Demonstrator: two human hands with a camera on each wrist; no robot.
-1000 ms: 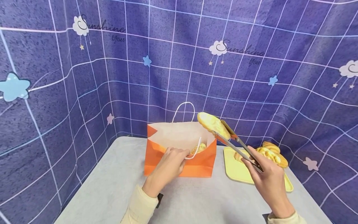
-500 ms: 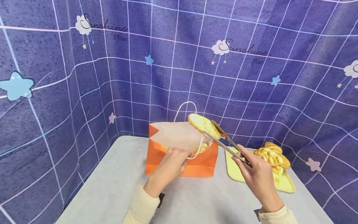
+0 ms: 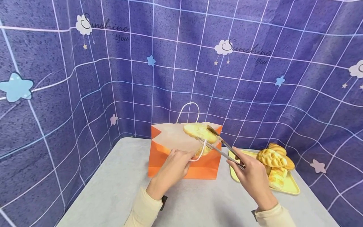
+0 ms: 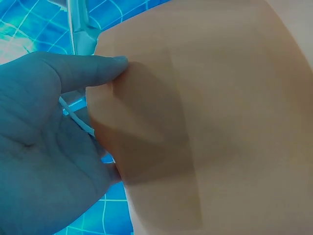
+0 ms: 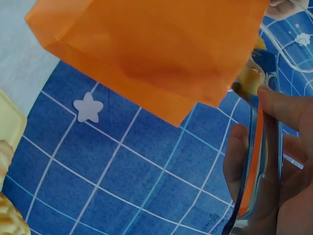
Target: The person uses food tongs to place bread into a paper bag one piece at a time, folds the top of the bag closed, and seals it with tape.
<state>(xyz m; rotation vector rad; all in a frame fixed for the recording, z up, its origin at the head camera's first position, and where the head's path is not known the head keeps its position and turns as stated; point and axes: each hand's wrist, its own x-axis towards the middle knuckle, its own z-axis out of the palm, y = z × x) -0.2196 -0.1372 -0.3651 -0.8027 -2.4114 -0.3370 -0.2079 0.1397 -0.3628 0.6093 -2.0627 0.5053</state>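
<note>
An orange paper bag (image 3: pixel 184 173) with white handles stands upright on the table, its mouth spread. My left hand (image 3: pixel 174 164) pinches the bag's near rim; in the left wrist view the thumb lies against the paper's pale inside. My right hand (image 3: pixel 252 176) grips metal tongs (image 3: pixel 227 154), which hold a long yellow bread roll (image 3: pixel 199 131) over the right part of the bag's mouth. Another piece of bread (image 3: pixel 205 151) shows inside the bag below it. The tongs (image 5: pixel 266 161) and part of the roll (image 5: pixel 250 80) also appear in the right wrist view, beside the bag.
A yellow tray (image 3: pixel 292 186) at the right bears several breads, among them a braided loaf (image 3: pixel 270 158) and a pastry roll (image 3: pixel 277 178). Behind the grey table (image 3: pixel 113 189) hangs a purple patterned curtain (image 3: pixel 136 78). A looped white handle (image 3: pixel 188 103) rises from the bag's far rim.
My right hand has moved left with the tongs, bringing the bread roll from the bag's right upper corner to lower over its mouth. The left hand keeps its hold on the rim.
</note>
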